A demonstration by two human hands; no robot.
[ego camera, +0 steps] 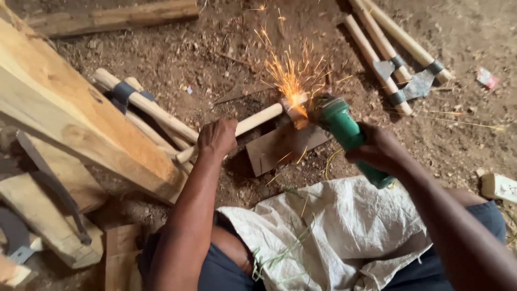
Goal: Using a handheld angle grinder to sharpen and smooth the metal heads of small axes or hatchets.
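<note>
View from above, looking down at a person's two bare hands working over a dirt floor [177, 48]. The left hand [216, 137] is clenched around a pale wooden handle [257, 119], pressing it down. The handle lies roughly level, running from lower left to upper right, w/ a metal head [295, 105] at its far end, probably an axe or hoe blade; glare hides its shape. The right hand [378, 149] grips a green grinder [347, 133], its front end touching the metal head. Orange sparks [291, 73] fan upward from that contact point. Under the head sits a flat dark board [280, 146] on the floor. A white woven sack [334, 226] covers the person's lap, a few grass strands on it.

At left, a thick wood plank [70, 108] slants across, w/ wood offcuts [48, 215] and a curved dark metal strip [51, 183] just beside it. More wooden handles w/ dark bands [134, 99] lie between plank and left hand. Top right, well apart from the hands, three finished tools w/ grey blades [401, 75] lie side by side. A long timber [113, 16] lies along the top edge.
</note>
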